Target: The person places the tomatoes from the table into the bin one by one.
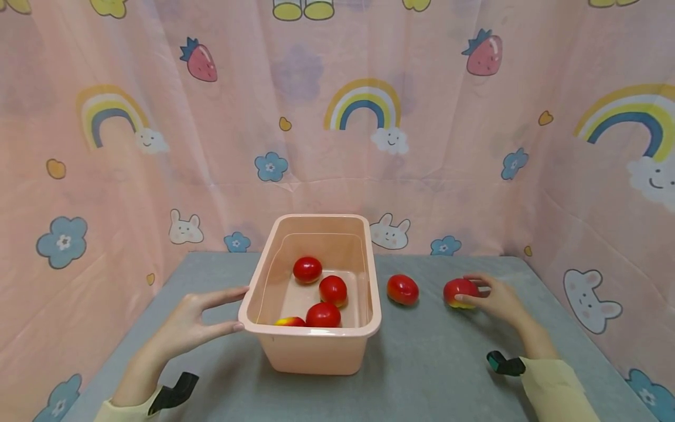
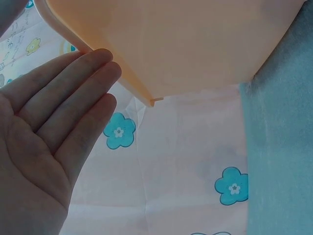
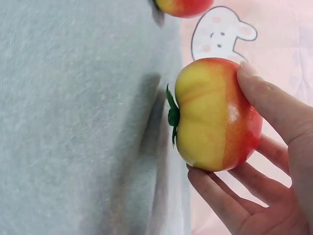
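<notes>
My right hand (image 1: 498, 299) holds a red and yellow tomato (image 1: 460, 292) between thumb and fingers, close over the table's right part. In the right wrist view this tomato (image 3: 215, 115) has its green leafy stem end toward the grey table top. My left hand (image 1: 195, 325) is at the left side of a peach plastic tub (image 1: 311, 354), its straight fingertips at the rim. The left wrist view shows those fingers (image 2: 80, 90) extended along the tub's edge. Several tomatoes lie inside, among them a red one (image 1: 323, 315) near the front wall, which partly hides a yellow-red one (image 1: 290, 322).
Another red tomato (image 1: 403, 289) lies on the grey table (image 1: 432, 363) between the tub and my right hand. A pink printed curtain (image 1: 227, 146) hangs behind the table and along its sides.
</notes>
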### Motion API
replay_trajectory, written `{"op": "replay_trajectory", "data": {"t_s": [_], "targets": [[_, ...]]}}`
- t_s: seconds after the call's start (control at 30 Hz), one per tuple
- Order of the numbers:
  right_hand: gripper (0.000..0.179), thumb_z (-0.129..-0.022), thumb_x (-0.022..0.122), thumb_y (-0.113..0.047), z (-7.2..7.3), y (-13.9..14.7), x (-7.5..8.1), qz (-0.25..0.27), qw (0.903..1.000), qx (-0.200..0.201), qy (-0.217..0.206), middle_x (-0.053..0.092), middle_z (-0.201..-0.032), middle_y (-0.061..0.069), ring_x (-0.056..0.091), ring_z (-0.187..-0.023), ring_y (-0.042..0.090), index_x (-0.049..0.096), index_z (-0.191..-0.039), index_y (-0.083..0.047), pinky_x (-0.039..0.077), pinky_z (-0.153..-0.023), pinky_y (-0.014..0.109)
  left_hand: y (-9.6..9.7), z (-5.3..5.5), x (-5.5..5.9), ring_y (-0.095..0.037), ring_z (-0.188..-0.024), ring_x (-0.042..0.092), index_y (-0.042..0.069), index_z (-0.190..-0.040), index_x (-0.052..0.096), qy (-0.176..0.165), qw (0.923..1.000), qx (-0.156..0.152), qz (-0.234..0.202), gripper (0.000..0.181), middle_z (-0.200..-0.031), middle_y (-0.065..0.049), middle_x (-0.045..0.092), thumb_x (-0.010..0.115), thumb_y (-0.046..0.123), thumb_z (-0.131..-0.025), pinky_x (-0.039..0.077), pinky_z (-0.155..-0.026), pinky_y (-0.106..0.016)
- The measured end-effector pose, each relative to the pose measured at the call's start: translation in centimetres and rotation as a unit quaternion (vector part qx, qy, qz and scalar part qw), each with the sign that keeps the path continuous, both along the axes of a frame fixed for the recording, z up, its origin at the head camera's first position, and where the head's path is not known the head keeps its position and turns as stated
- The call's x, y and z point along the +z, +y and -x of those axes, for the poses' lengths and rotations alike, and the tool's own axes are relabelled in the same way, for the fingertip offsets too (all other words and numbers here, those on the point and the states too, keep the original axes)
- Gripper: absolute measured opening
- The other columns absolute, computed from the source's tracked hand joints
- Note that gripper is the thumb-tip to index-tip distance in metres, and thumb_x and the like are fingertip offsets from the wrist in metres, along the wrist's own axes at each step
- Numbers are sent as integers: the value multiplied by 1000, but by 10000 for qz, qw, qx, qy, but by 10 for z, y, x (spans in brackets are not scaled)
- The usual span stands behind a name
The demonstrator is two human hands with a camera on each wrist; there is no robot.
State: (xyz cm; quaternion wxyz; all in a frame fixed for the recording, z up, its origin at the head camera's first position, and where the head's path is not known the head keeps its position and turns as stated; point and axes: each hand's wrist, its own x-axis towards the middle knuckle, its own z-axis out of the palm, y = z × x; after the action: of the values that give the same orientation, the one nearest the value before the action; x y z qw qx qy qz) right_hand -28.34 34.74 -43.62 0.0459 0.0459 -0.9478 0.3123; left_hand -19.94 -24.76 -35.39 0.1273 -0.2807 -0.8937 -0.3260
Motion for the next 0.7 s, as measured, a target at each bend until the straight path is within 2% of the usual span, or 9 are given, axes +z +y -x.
{"op": "replay_trajectory", "data": {"t_s": [0.47,0.7], "targets": [[75,-79,69,-54,-9,-12,19,38,10000,3,-2,52,-131,26,55,-110,45,48,-134,-7,54,-79,52,1,0,1,-10,-112,62,21,-127,62,-44,10000,12,-29,53,-122,9,64,79,31,-77,52,-88,-49],[70,-81,70,-49,-15,-17,28,16,9994,172,293,53,-129,26,57,-107,45,50,-132,-6,55,-77,50,1,0,1,-11,-112,62,23,-126,62,-40,10000,39,-17,53,-122,10,64,79,32,-77,52,-88,-49]]}}
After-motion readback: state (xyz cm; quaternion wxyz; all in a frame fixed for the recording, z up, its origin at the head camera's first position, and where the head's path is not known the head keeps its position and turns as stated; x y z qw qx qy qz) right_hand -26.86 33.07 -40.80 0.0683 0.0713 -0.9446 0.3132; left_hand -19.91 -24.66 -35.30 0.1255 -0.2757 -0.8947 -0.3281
